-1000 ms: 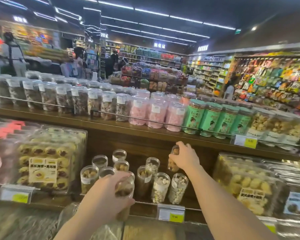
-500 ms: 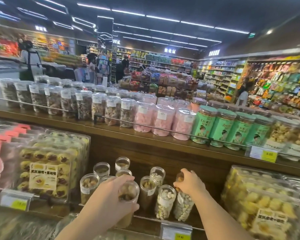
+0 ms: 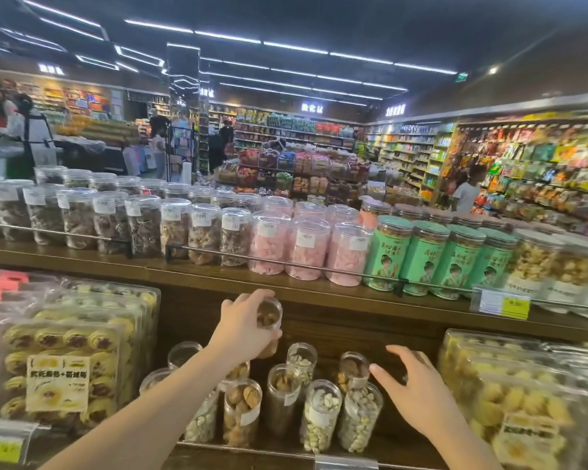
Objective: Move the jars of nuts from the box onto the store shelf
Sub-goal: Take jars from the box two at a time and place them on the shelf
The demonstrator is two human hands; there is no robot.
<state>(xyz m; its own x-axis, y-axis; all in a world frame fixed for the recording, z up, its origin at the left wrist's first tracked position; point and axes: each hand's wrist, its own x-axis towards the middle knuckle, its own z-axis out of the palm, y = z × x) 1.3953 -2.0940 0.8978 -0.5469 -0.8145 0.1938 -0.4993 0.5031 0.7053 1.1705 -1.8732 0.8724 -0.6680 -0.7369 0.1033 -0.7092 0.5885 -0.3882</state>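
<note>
Holding a nut jar (image 3: pixel 269 318) — left hand (image 3: pixel 241 325); right hand (image 3: pixel 418 395) spread, empty.

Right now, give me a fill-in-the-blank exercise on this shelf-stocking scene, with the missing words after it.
1. The left hand grips a clear ___ of nuts above the lower shelf.
2. The right hand hovers with fingers spread and holds ___.
3. On the upper shelf, the pink-filled jars stand directly left of the ___ canisters.
4. The jars already placed on the lower shelf stand ___, lids up.

Missing words: jar; nothing; green; upright
</note>
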